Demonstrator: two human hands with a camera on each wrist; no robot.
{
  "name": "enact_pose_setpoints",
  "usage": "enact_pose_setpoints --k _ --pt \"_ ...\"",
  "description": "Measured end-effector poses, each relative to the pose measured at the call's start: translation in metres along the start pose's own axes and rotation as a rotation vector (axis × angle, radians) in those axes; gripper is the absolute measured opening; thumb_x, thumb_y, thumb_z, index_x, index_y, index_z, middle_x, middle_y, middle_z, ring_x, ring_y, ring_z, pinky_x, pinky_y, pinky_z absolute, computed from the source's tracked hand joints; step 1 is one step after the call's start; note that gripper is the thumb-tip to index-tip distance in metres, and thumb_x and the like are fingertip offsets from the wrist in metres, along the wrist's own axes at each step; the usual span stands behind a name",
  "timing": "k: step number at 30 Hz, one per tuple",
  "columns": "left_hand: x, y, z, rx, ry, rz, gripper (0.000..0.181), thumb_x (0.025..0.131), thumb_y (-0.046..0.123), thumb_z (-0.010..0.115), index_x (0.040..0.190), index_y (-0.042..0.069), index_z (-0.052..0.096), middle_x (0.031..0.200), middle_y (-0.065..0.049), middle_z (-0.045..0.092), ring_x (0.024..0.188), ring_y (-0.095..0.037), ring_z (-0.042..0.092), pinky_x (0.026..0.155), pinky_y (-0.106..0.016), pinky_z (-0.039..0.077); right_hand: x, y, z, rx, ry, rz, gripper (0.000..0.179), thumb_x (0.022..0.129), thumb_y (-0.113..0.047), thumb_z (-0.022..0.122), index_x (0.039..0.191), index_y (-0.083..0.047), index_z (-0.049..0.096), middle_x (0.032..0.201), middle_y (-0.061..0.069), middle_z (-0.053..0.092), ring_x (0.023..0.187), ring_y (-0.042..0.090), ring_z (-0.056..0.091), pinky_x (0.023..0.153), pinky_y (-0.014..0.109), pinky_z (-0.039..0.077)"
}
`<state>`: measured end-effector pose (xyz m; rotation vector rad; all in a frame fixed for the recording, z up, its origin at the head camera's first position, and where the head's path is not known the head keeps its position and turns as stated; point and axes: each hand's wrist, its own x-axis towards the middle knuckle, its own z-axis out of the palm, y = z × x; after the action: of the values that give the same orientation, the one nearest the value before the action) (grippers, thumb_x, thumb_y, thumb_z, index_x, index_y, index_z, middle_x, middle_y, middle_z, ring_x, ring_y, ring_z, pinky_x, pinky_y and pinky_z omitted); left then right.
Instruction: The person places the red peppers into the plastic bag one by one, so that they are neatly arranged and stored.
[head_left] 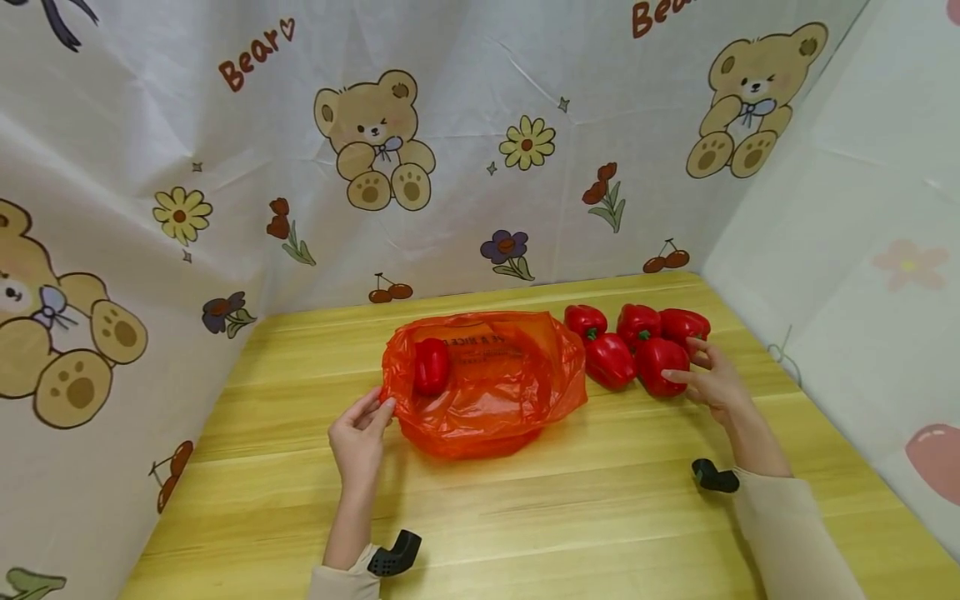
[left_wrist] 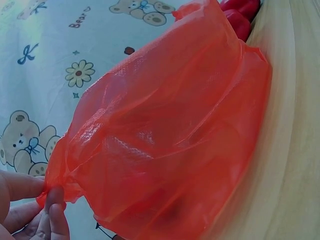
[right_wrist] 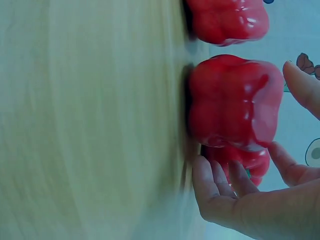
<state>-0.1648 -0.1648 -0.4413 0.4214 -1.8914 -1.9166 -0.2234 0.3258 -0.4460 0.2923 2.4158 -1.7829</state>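
Note:
An orange-red plastic bag stands with its mouth spread on the table, and one red bell pepper lies inside it at the left. My left hand pinches the bag's left rim between thumb and fingers; the left wrist view shows the gathered film at the fingertips. To the bag's right sit several more red bell peppers. My right hand reaches around the nearest pepper, thumb and fingers spread. In the right wrist view, that pepper rests on the table between the parted thumb and fingers.
The wooden table meets a bear-print cloth at the back and left. A pale wall covering borders the right side. The other peppers stand close together against the bag's right edge. Black wrist devices are on both sleeves.

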Motion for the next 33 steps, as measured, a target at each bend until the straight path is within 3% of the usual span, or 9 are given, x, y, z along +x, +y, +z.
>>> enact_pose_setpoints --k 4,10,18,21,26,33 --pt "0.000 -0.001 0.000 0.015 -0.006 -0.013 0.034 0.085 0.003 0.074 0.117 -0.007 0.068 0.086 0.005 0.066 0.071 0.001 0.065 0.065 -0.013 0.057 0.003 0.005 0.003 0.014 -0.010 0.022 0.094 0.092 -0.023 0.068 0.157 -0.007 0.002 0.152 0.030 0.016 0.096 0.007 0.046 0.067 0.019 0.052" --pt "0.000 0.000 -0.001 0.027 -0.002 -0.016 0.034 0.085 0.003 0.074 0.117 -0.007 0.068 0.088 0.003 0.067 0.071 0.002 0.065 0.065 -0.013 0.057 0.005 0.009 0.007 -0.022 0.008 0.015 0.095 0.091 -0.023 0.070 0.156 -0.005 0.003 0.134 0.021 0.035 0.085 0.003 0.049 0.064 0.020 0.051" --pt "-0.003 0.002 0.000 0.022 -0.004 -0.012 0.034 0.085 0.004 0.074 0.116 -0.007 0.068 0.092 -0.009 0.067 0.070 0.002 0.064 0.064 -0.012 0.057 0.001 0.009 0.007 -0.048 0.048 0.010 0.093 0.092 -0.026 0.069 0.155 -0.003 0.005 0.138 0.027 0.032 0.105 0.020 0.046 0.072 0.023 0.056" --pt "-0.003 0.002 0.000 0.023 -0.005 -0.012 0.034 0.085 0.004 0.074 0.117 -0.007 0.068 0.094 -0.011 0.068 0.070 0.002 0.064 0.064 -0.012 0.057 -0.005 0.005 0.006 -0.022 0.102 0.005 0.092 0.091 -0.025 0.069 0.155 -0.002 0.006 0.137 0.026 0.032 0.107 0.022 0.045 0.072 0.022 0.057" --pt "-0.001 0.002 0.001 0.021 0.004 -0.015 0.033 0.085 0.003 0.074 0.116 -0.006 0.069 0.092 -0.006 0.068 0.070 0.001 0.064 0.064 -0.013 0.057 -0.017 -0.008 0.003 0.084 0.185 -0.035 0.091 0.088 -0.018 0.073 0.155 -0.008 0.014 0.126 0.011 0.038 0.100 0.013 0.045 0.068 0.015 0.057" --pt "0.000 0.000 0.001 0.007 0.002 -0.011 0.033 0.084 0.002 0.075 0.115 -0.007 0.069 0.089 -0.002 0.067 0.070 0.000 0.065 0.064 -0.014 0.058 -0.038 -0.044 0.013 0.193 0.193 -0.126 0.091 0.085 -0.018 0.077 0.156 -0.018 0.020 0.113 -0.010 0.039 0.097 0.008 0.046 0.069 0.013 0.057"
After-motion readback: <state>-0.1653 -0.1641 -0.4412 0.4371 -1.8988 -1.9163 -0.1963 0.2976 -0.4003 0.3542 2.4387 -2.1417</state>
